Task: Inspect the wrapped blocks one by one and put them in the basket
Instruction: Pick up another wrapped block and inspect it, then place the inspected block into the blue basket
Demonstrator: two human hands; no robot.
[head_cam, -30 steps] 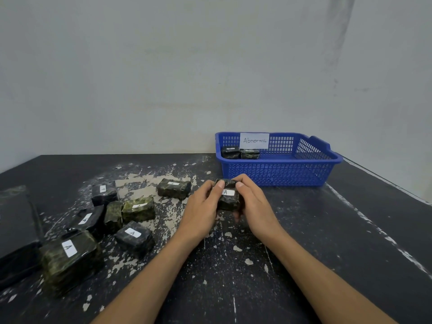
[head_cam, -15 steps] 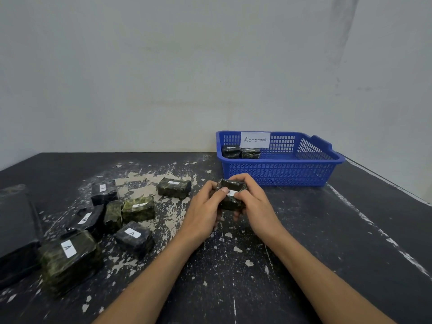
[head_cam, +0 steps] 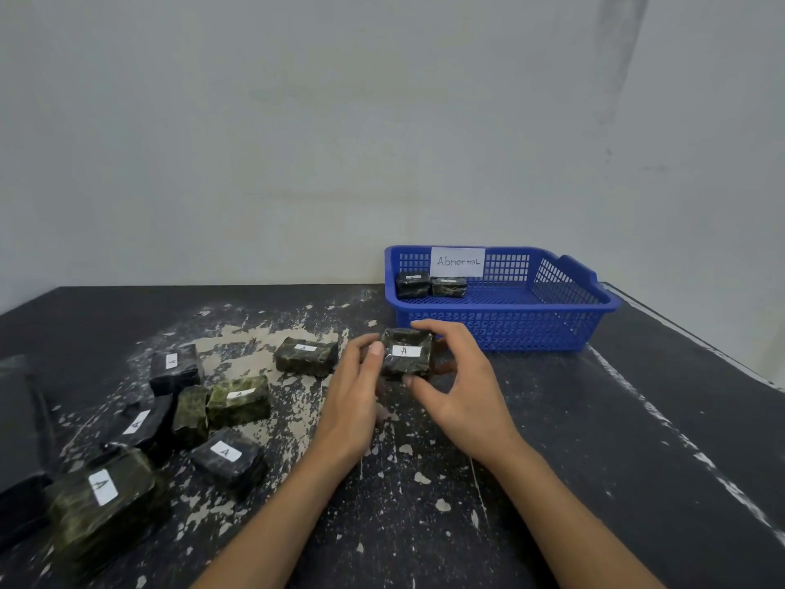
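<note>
Far left edge of the bench (head_cam: pixel 637 482): a dark flat pack (head_cam: pixel 17 440), prob. not part of the job. Then the unsorted lot, seven wrapped blocks on the left half, no hand on any: big green block (head_cam: pixel 102 499) nearest the front-left corner, long black block (head_cam: pixel 140 423) behind it, rear black block (head_cam: pixel 174 367), small green block (head_cam: pixel 191 414) just beside a mid green block (head_cam: pixel 238 399), front black block (head_cam: pixel 227 459), and a far green block (head_cam: pixel 306 355) closest to the hands. Mid-bench, the left hand (head_cam: pixel 352 401) and right hand (head_cam: pixel 463 397) both gripped the held block (head_cam: pixel 405 354), its "A" label facing up: left thumb & fingers pinched its left end, right fingers curled over the far side w/ thumb at the near edge. It was just in front of the basket's near-left corner, apparently lifted off the bench, though I couldn't be sure. Right of that, by the back edge, stood the blue basket (head_cam: pixel 501 333), tagged w/ an "Abnormal" card (head_cam: pixel 457 261); the left binned block (head_cam: pixel 411 284) and right binned block (head_cam: pixel 448 286) lay side by side in its rear-left corner. So approx.: two done, one mid-inspection, seven to go, i.e. the task looked early on
</note>
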